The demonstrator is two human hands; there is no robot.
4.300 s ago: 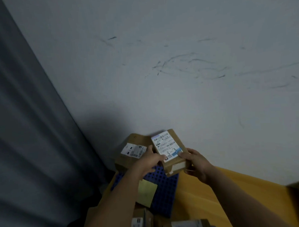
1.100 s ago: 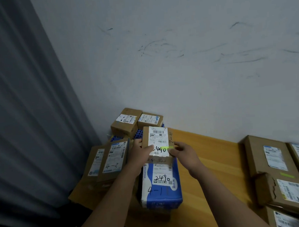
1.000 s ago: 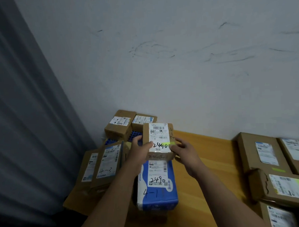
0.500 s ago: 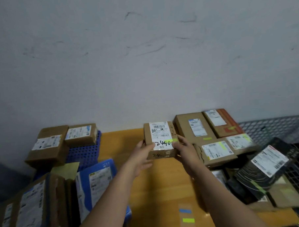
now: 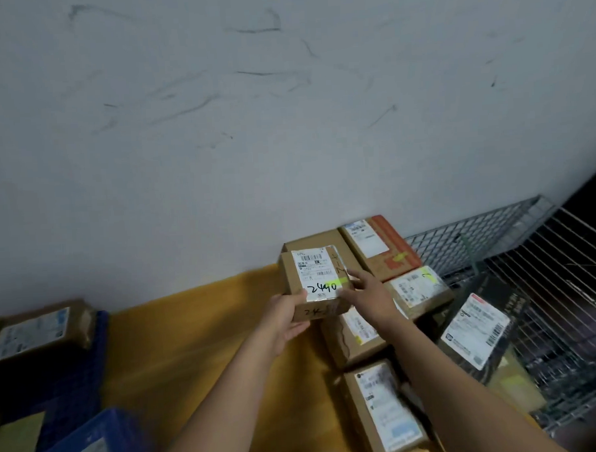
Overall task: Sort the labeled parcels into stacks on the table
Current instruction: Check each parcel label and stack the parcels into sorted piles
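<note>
Nearest, at the lower left edge, a blue parcel (image 5: 84, 447) shows part of its white label, and at the lower right a long brown parcel (image 5: 383, 417) lies flat on the yellow table (image 5: 192, 333). Further in, two bare forearms reach to the held parcel (image 5: 316, 283), a small brown box with "2440" handwritten on its label. The left hand (image 5: 287, 320) grips its near left corner, thumb on top and fingers beneath. The right hand (image 5: 369, 294) holds its right edge, thumb on the label and fingers along the side. The box hovers over the cluster of brown parcels (image 5: 419, 289) at the table's right; whether it touches the one beneath cannot be told. A black parcel (image 5: 478, 330) sits tilted just beside the wire cage (image 5: 548, 283). Far left, another labeled box (image 5: 38, 329) rests on a blue crate (image 5: 74, 372). Beyond, an orange-marked parcel (image 5: 379, 246) lies against the scuffed wall (image 5: 285, 124).
</note>
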